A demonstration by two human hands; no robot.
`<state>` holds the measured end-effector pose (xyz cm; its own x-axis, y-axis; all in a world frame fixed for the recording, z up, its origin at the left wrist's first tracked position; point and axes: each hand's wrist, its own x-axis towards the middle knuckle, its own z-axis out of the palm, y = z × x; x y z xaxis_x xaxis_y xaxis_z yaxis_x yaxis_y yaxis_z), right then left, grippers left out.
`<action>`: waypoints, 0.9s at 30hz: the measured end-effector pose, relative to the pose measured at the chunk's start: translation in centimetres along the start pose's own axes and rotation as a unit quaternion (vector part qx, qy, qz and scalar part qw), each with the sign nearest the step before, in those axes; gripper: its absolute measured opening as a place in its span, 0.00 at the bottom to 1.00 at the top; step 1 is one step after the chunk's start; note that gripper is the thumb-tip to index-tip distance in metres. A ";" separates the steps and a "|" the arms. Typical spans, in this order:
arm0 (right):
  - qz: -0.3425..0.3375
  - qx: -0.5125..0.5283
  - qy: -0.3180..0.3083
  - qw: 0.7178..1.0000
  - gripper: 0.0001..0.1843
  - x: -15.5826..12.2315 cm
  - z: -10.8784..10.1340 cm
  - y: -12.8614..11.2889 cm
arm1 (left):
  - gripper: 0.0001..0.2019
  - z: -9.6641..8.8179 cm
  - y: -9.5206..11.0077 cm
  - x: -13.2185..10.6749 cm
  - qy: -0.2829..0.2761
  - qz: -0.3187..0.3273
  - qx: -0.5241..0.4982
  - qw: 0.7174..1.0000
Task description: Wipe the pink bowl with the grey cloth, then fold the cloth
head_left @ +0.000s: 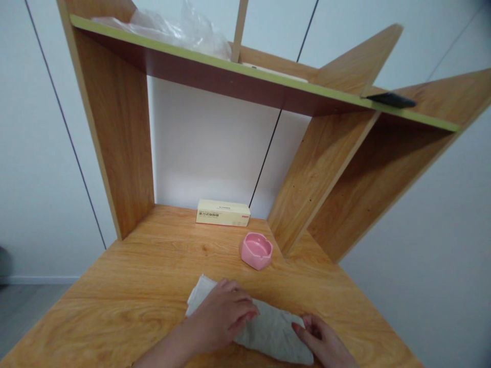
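Observation:
A light grey cloth [274, 329], folded into a long strip, lies slantwise on the wooden desk near its front. My left hand [226, 314] is laid across the cloth's left half, its fingers bent and close together over the fabric. Part of the cloth is hidden under that hand. At the right end, my right hand [320, 337] has the cloth's edge between thumb and fingers. Beyond the cloth stands a pink ashtray [256, 250] with angular sides, touched by neither hand.
A cream-coloured box [222, 213] with printed lettering stands against the back wall. Wooden side panels [115, 138] hold up a shelf [215, 64] above the desk [153, 286]. On the shelf are a clear plastic bag [184, 30] and a dark flat object [391, 99].

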<state>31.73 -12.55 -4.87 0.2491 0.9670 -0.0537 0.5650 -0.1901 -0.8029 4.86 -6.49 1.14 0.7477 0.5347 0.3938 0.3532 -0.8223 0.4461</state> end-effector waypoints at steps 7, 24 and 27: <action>-0.010 0.046 0.074 0.996 0.16 -0.5 -0.6 0.3 | 0.12 0.9 0.1 -0.3 -0.075 -0.003 0.016 0.997; -0.022 -0.074 0.051 0.996 0.12 0.2 -1.2 -5.4 | 0.13 -0.6 -1.5 -0.3 0.009 -0.086 0.025 0.996; -0.026 -0.162 0.112 0.980 0.09 0.1 -0.1 -10.6 | 0.11 -1.5 -2.6 -0.2 0.095 -0.168 0.038 0.981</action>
<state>25.90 -10.46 3.69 0.3594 0.9221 0.1432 0.7927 -0.2207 -0.5683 2.97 -4.18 1.12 0.4667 0.7980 0.3813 0.6074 -0.6026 0.5176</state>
